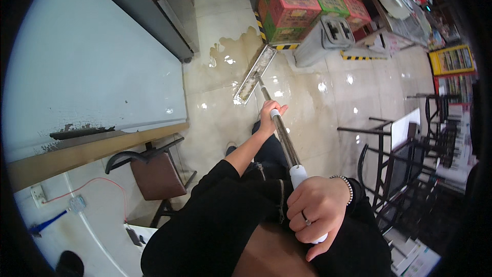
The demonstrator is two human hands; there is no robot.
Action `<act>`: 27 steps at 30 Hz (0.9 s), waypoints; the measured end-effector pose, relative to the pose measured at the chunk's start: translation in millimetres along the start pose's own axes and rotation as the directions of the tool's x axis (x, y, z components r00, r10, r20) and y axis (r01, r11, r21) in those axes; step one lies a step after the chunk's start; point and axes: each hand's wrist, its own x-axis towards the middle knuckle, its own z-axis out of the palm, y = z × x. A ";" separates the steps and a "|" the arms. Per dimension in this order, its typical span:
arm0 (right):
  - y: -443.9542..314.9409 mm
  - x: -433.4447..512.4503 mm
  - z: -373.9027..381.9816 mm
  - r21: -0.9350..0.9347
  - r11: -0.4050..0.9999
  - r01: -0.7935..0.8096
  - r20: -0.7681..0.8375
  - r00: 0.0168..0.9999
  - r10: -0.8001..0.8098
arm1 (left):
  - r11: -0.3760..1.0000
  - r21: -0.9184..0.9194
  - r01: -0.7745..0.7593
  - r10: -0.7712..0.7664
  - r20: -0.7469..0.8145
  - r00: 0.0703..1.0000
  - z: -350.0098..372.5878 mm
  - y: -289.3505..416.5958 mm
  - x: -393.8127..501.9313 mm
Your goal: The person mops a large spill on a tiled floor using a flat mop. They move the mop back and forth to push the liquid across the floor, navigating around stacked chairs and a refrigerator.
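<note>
A flat mop with a metal pole [286,138] slants from my body down to the tiled floor. My left hand [271,114] grips the pole partway down, near a white collar. Wearing a ring and a beaded bracelet, my right hand [317,211] is closed around the white handle at the pole's top end. The rectangular mop head [255,75] lies on wet floor, next to a puddle of brownish water [240,48].
Stacked cartons [294,5] and a grey bin [324,40] stand beyond the mop head. A large pale panel [103,54] and a brown-seated chair [158,177] are on the left. Black metal-framed furniture [380,154] stands on the right.
</note>
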 end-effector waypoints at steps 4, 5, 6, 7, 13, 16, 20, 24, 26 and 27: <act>-14.4 -36.4 -51.1 -0.099 0.992 0.079 -0.297 0.949 -0.105 | 0.999 -0.006 -0.041 0.041 0.023 0.999 28.0 2.3 44.3; -21.2 -42.7 -67.7 -0.094 0.987 0.129 -0.285 0.947 -0.151 | 0.999 0.002 -0.052 0.052 0.025 0.998 32.8 6.2 49.2; -37.3 -48.4 -80.5 -0.098 0.989 0.114 -0.326 0.935 -0.140 | 0.999 -0.017 -0.041 0.043 0.099 0.994 37.9 18.9 56.4; -54.3 -56.2 -94.1 -0.101 0.990 0.097 -0.371 0.920 -0.128 | 0.999 -0.035 -0.026 0.032 0.178 0.983 41.7 34.6 60.8; -65.2 -98.0 -130.8 -0.300 0.952 -0.053 -0.836 0.495 -0.236 | 0.993 0.108 -0.042 -0.016 0.480 0.877 51.8 24.4 84.2; -48.3 -110.0 -130.2 -0.372 0.917 -0.147 -0.894 0.321 -0.311 | 0.987 0.153 -0.037 -0.060 0.584 0.810 50.5 4.5 101.1; -19.5 -114.2 -128.1 -0.409 0.892 -0.192 -0.901 0.237 -0.363 | 0.985 0.126 -0.120 -0.008 0.722 0.692 36.4 -23.3 147.8; 11.1 -111.3 -135.2 -0.412 0.876 -0.250 -0.910 0.157 -0.384 | 0.986 0.088 -0.140 0.010 0.812 0.584 25.5 -51.0 200.2; 29.2 -103.2 -141.0 -0.412 0.877 -0.246 -0.911 0.113 -0.396 | 0.984 0.091 -0.154 0.009 0.834 0.551 17.0 -58.9 226.4; 35.1 -98.1 -146.4 -0.413 0.871 -0.264 -0.910 0.105 -0.400 | 0.983 0.094 -0.159 0.007 0.841 0.541 15.6 -61.5 238.2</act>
